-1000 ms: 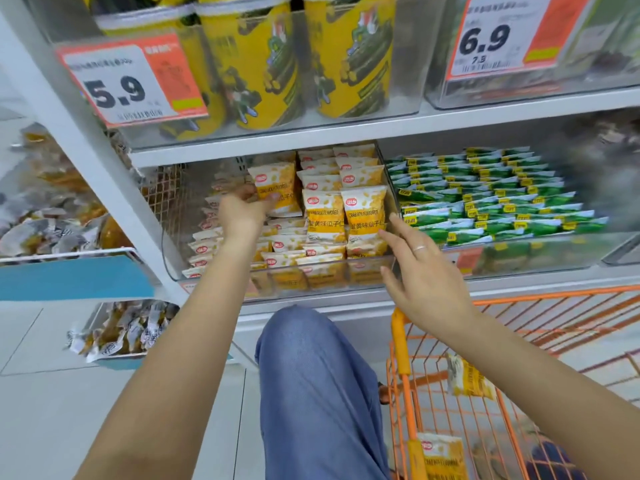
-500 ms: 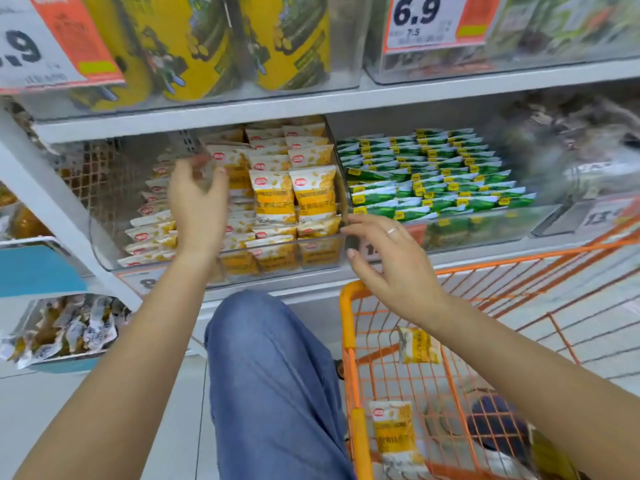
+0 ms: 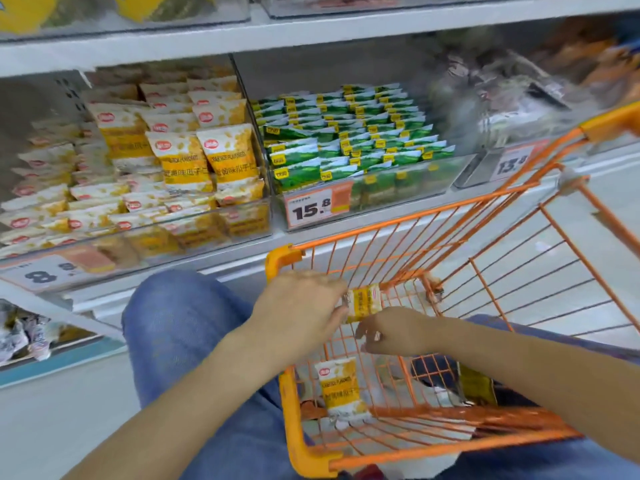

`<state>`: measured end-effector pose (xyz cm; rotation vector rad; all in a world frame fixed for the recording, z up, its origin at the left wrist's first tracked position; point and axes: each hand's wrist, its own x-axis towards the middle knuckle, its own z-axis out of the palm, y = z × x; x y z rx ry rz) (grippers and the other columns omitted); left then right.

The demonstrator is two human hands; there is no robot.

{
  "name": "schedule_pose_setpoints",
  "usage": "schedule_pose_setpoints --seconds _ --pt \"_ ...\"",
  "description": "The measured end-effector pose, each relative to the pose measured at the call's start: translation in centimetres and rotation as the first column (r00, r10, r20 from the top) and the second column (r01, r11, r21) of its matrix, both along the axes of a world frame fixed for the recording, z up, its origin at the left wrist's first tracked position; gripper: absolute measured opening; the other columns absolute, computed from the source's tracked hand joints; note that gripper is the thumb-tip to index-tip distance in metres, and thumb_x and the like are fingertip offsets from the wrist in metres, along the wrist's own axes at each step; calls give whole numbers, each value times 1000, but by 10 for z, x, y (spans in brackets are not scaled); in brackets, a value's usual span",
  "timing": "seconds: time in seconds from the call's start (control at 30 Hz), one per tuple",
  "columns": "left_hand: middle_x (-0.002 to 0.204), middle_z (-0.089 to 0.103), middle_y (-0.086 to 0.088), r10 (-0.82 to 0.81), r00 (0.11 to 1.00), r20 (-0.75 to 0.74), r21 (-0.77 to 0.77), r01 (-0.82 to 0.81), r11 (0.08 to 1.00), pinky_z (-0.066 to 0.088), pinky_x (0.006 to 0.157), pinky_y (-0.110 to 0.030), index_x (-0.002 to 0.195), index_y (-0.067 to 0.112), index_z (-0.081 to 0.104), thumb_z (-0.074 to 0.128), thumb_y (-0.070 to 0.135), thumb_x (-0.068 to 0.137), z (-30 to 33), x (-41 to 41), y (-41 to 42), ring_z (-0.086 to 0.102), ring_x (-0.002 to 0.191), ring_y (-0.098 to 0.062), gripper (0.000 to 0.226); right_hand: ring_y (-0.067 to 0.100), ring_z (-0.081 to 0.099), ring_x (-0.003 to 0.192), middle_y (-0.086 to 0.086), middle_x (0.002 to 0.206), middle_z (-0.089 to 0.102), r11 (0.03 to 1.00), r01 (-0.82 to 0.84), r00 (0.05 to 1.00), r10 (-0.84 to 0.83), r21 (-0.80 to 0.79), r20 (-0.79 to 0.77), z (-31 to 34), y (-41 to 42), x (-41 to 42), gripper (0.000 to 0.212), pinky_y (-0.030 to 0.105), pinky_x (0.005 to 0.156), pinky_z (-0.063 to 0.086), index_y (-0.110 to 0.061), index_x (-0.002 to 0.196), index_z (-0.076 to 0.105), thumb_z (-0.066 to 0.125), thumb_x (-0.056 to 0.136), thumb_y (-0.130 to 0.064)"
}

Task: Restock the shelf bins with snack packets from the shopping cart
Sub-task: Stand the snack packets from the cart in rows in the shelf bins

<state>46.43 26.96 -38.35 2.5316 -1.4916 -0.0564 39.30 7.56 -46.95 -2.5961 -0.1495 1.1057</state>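
Orange wire shopping cart, lower right of frame | your left hand pinches yellow-and-white foil snack packet at centre | right hand fingers curled, empty | risk: packet snags in the wires, slips.

Green-packet bin tag: "15.8"
Yellow-packet bin tag: "8.8", blurred
Right bin tag: "13.8"
Yellow packet: "CRAB ROE FLAVORED"
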Motion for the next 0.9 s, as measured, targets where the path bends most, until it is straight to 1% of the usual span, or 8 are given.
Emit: schedule_pose_setpoints --seconds 0.1,0.3,0.4,0.5,0.57,0.67,0.8,0.9 --pt "105 68 6 -3 1000 12 -16 3 1000 43 80 -32 111 26 62 41 43 97 -2 -1 -1 62 100 -18 31 22 57 109 3 125 61 996 -2 997 9 85 -82 -15 20 3 46 31 90 43 -17 133 52 50 96 -45" --pt "74 69 9 35 999 -8 -121 -36 992 43 62 -28 88 27 68 49 40 86 -11 0 2 65 69 -16 23 25 54 100 7 110 62 992 72 981 -51 108 -187 -30 39 11 56 30 74 40 -11 129 51 70 84 -37" --pt "81 70 9 42 999 -17 -118 -43 992 41 66 -28 94 28 68 49 40 88 -7 -1 1 65 77 -15 23 16 50 82 -7 79 55 964 135 979 -94 229 -182 -17 29 18 31 22 66 39 -8 105 64 72 84 -30" --pt "84 71 11 92 990 -108 -205 -113 972 41 68 -24 95 29 70 53 35 89 0 -2 1 65 81 -9 19 2 49 66 -8 73 51 905 233 971 -195 356 -140 14 13 25 17 17 64 37 -19 76 58 71 85 -24" --pt "90 70 16 125 930 -347 -301 -236 924 46 74 -18 101 29 70 57 29 92 7 0 0 62 87 0 15 -3 45 52 -11 63 47 835 314 947 -307 451 -91 46 2 31 26 13 57 35 -22 68 52 70 86 -18" --pt "94 70 16 66 692 -719 -393 -483 782 49 79 -15 98 30 69 62 20 92 21 11 1 63 91 1 14 7 52 55 -4 61 59 709 390 897 -437 588 -67 92 -8 38 18 23 57 42 -12 74 57 72 84 -14" --pt "91 70 12 26 565 -824 -419 -640 644 53 79 -24 95 28 69 71 25 85 33 24 10 68 85 -9 11 18 63 68 21 81 69 611 359 829 -556 705 59 131 -1 44 9 21 57 50 -9 80 63 71 82 -12" --pt "103 69 11 34 539 -842 -402 -668 627 57 75 -28 104 30 65 77 39 71 38 28 20 70 84 -12 36 20 62 69 25 83 69 567 302 792 -597 767 130 147 16 50 5 23 61 50 -9 81 66 71 81 -9"
